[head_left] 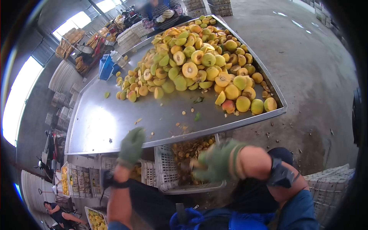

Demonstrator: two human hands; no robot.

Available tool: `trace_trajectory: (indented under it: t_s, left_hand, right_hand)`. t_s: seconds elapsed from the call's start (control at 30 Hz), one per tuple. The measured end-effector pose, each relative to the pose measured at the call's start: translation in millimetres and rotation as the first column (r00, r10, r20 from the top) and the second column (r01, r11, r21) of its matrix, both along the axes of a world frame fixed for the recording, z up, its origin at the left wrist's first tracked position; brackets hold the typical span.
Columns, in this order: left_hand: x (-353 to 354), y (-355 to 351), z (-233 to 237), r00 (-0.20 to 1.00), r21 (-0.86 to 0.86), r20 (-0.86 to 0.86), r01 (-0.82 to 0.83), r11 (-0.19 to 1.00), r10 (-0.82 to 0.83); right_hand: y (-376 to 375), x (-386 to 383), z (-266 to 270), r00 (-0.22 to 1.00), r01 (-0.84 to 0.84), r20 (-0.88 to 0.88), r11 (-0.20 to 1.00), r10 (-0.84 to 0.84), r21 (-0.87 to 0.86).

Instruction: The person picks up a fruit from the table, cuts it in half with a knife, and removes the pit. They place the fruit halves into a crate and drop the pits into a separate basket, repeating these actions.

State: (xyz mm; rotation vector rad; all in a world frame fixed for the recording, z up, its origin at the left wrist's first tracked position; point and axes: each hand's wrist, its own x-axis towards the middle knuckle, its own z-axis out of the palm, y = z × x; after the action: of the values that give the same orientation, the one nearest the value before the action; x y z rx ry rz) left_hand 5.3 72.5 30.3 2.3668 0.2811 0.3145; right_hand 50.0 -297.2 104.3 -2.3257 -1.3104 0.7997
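My left hand [132, 145], in a green glove, hovers at the near edge of the metal table [96, 128]. It is blurred, and nothing shows in it. My right hand [219, 161], also gloved and smeared by motion, is over a white plastic crate [167, 168] below the table edge. Its fingers look spread, pointing left; a small pale brown bit by the fingertips is too blurred to name. Brown and yellow fruit scraps [188, 151] fill the crate. A big heap of yellow-green peaches [189, 70], many cut in half, covers the far part of the table.
On the table's left side stands a blue container [108, 68] beside a clear bottle. Small scraps and a green leaf [197, 116] lie on the metal. Crates of fruit [78, 180] are at lower left, another crate [331, 188] at right. A gloved person [163, 15] sits across the table; another is at lower left.
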Motion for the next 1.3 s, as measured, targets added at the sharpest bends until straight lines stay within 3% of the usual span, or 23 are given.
trace_trajectory:
  t_s: [0.03, 0.07, 0.1, 0.13, 0.17, 0.2, 0.23, 0.3, 0.4, 0.47, 0.5, 0.6, 0.63, 0.73, 0.8, 0.9, 1.03, 1.1, 1.17, 1.23, 1.3]
  left_hand:
    - [27.0, -49.3, 10.9, 0.995, -0.036, -0.052, 0.084, 0.996, -0.085]
    - [55.9, -90.5, 6.8, 0.981, 0.106, 0.052, 0.18, 0.978, -0.186]
    - [94.5, -114.2, -14.7, 0.983, -0.061, -0.061, 0.17, 0.984, -0.173]
    - [132.8, -138.4, -35.4, 0.972, -0.212, -0.175, 0.118, 0.97, -0.157]
    - [154.9, -166.9, -29.8, 0.88, -0.406, -0.415, 0.048, 0.913, -0.231]
    - [177.6, -191.8, -33.8, 0.826, -0.397, -0.514, 0.009, 0.918, -0.23]
    - [197.7, -209.4, -43.7, 0.76, -0.382, -0.608, -0.029, 0.924, -0.228]
    - [230.7, -224.5, -81.9, 0.84, -0.124, -0.442, 0.29, 0.949, -0.315]
    - [231.9, -230.3, -99.2, 0.867, -0.157, -0.334, 0.337, 0.928, -0.371]
    - [206.9, -221.7, -82.0, 0.877, -0.428, -0.329, 0.192, 0.883, -0.351]
    - [192.5, -214.2, -73.2, 0.882, -0.548, -0.333, 0.108, 0.829, -0.335]
    - [153.9, -180.4, -48.6, 0.895, -0.792, -0.18, 0.115, 0.6, -0.409]
    - [138.3, -171.5, -38.2, 0.893, -0.819, -0.149, 0.129, 0.559, -0.425]
    - [91.2, -149.1, -2.2, 0.882, -0.865, -0.061, 0.186, 0.466, -0.466]
    - [65.0, -140.1, 16.1, 0.857, -0.862, -0.021, 0.246, 0.444, -0.514]
    - [37.7, -111.0, 19.1, 0.851, -0.974, -0.02, 0.103, 0.204, -0.525]
    - [33.5, -77.9, -21.3, 0.871, -0.878, 0.088, 0.297, 0.376, -0.483]
    - [28.0, -67.2, -37.0, 0.869, -0.776, 0.242, 0.441, 0.451, -0.432]
    - [21.5, -62.2, -40.7, 0.878, -0.734, 0.308, 0.465, 0.495, -0.367]
    - [17.3, -63.1, -26.5, 0.912, -0.826, 0.26, 0.38, 0.416, -0.317]
    - [6.1, -64.5, -14.5, 0.951, -0.962, 0.104, 0.171, 0.213, -0.293]
  right_hand:
    - [-8.5, 10.0, 10.0, 0.989, 0.131, 0.072, 0.991, -0.132, 0.026]
    - [-17.7, 24.8, -10.0, 0.924, 0.24, 0.21, 0.912, -0.32, 0.334]
    - [-27.3, 38.9, -30.3, 0.807, 0.264, 0.277, 0.739, -0.521, 0.62]
    - [-35.3, 46.5, -22.5, 0.796, 0.441, 0.036, 0.621, -0.604, 0.648]
    - [-43.4, 54.0, -10.6, 0.734, 0.607, -0.204, 0.49, -0.648, 0.625]
    - [-49.2, 58.4, -3.0, 0.625, 0.752, -0.429, 0.356, -0.652, 0.555]
    - [-52.3, 58.9, -2.7, 0.595, 0.777, -0.425, 0.353, -0.682, 0.522]
    - [-55.8, 58.7, -6.2, 0.531, 0.827, -0.418, 0.342, -0.737, 0.446]
    - [-57.6, 56.3, -6.6, 0.476, 0.872, -0.532, 0.299, -0.7, 0.386]
    - [-61.1, 73.1, -24.4, 0.47, 0.872, -0.512, 0.288, -0.719, 0.396]
    - [-60.3, 78.8, -29.8, 0.47, 0.87, -0.504, 0.286, -0.725, 0.401]
    - [-46.5, 69.6, -15.3, 0.399, 0.907, -0.734, 0.356, -0.55, 0.226]
    - [-33.9, 69.0, -26.0, 0.455, 0.882, -0.687, 0.392, -0.566, 0.262]
    - [-2.4, 53.2, -27.4, 0.524, 0.769, -0.746, 0.604, -0.411, 0.208]
    - [18.0, 51.6, -41.1, 0.53, 0.733, -0.784, 0.641, -0.325, 0.23]
    - [46.4, 53.7, -56.3, 0.543, 0.719, -0.799, 0.635, -0.259, 0.283]
    - [75.7, 41.5, -64.0, 0.584, 0.688, -0.777, 0.652, -0.236, 0.319]
    - [85.3, 28.3, -63.8, 0.689, 0.654, -0.657, 0.654, -0.306, 0.381]
    - [95.2, 12.2, -64.7, 0.737, 0.626, -0.563, 0.693, -0.375, 0.357]
    - [102.0, 4.3, -73.9, 0.822, 0.561, -0.363, 0.734, -0.439, 0.382]
    - [105.1, -0.9, -71.6, 0.852, 0.523, -0.247, 0.782, -0.462, 0.339]
